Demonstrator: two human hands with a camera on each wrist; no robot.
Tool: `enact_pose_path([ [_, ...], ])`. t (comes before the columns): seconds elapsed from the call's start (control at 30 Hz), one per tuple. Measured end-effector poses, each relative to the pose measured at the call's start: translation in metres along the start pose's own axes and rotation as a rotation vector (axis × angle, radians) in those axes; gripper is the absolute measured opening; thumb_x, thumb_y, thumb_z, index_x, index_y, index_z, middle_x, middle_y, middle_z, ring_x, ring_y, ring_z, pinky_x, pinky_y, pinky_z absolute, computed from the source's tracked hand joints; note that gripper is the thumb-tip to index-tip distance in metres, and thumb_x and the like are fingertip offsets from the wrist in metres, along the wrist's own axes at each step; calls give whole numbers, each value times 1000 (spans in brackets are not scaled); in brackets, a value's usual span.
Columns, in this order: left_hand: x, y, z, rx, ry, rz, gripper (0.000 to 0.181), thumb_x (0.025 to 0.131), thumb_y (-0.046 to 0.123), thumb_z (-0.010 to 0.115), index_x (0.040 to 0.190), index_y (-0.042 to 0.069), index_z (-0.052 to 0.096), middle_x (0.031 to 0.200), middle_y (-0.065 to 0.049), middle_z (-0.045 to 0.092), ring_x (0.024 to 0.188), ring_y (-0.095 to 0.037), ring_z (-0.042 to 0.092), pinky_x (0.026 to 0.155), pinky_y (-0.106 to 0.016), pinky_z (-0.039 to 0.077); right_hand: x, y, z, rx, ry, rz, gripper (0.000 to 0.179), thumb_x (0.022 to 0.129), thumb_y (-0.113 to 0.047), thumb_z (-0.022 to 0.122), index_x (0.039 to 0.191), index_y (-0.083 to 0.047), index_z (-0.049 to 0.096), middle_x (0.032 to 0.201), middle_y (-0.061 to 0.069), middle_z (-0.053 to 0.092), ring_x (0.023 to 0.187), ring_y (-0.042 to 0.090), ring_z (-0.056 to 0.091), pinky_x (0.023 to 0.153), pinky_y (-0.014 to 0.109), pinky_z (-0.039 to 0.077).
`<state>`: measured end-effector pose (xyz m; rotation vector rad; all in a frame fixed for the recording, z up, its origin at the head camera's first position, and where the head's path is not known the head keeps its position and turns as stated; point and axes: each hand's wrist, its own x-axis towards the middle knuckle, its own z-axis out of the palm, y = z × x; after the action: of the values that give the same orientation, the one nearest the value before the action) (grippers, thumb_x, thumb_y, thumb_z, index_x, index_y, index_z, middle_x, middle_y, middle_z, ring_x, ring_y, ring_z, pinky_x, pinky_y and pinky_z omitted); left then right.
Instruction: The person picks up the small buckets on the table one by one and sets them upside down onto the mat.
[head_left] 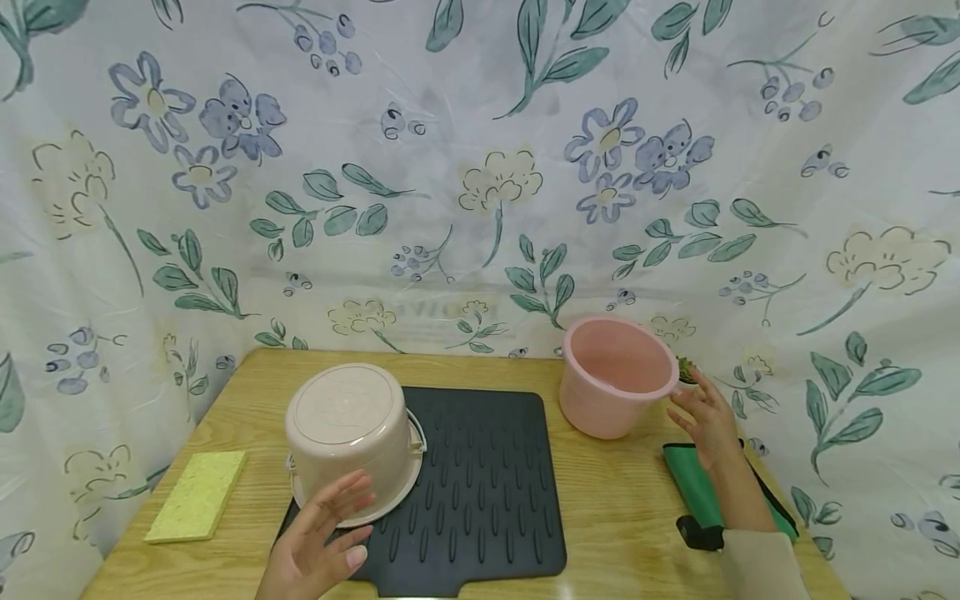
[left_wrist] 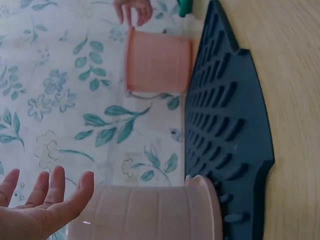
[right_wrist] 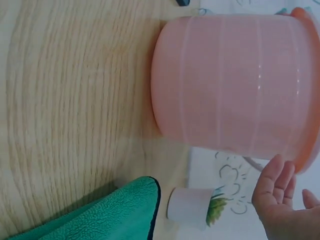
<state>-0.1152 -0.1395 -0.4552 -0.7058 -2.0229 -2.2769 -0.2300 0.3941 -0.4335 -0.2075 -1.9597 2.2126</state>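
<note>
A cream bucket stands upside down on the left part of a dark ribbed drying mat. My left hand is in front of it, fingers spread and holding nothing. In the left wrist view those fingers are beside the bucket's wall; contact is unclear. Further right, a pink bucket sits upright on the wooden table. My right hand is at its right side with fingers extended. The right wrist view shows its fingertips close by the pink rim; whether they touch cannot be told.
A yellow sponge cloth lies at the table's left. Under my right forearm is a folded green cloth with a black object at its corner. A small potted plant stands behind the pink bucket, before the flowered curtain.
</note>
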Motion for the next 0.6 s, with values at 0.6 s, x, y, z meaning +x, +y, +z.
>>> enact_pose_path([
  [0.6,-27,-33,-12,-198,31,-193,57,97,-2,49,151,10,36,140,13,54,123,-5,57,93,-36,55,41,-10,-18,324,-106,120,81,102,-3,49,160,-13,-7,100,-5,67,85,9,67,77,22,57],
])
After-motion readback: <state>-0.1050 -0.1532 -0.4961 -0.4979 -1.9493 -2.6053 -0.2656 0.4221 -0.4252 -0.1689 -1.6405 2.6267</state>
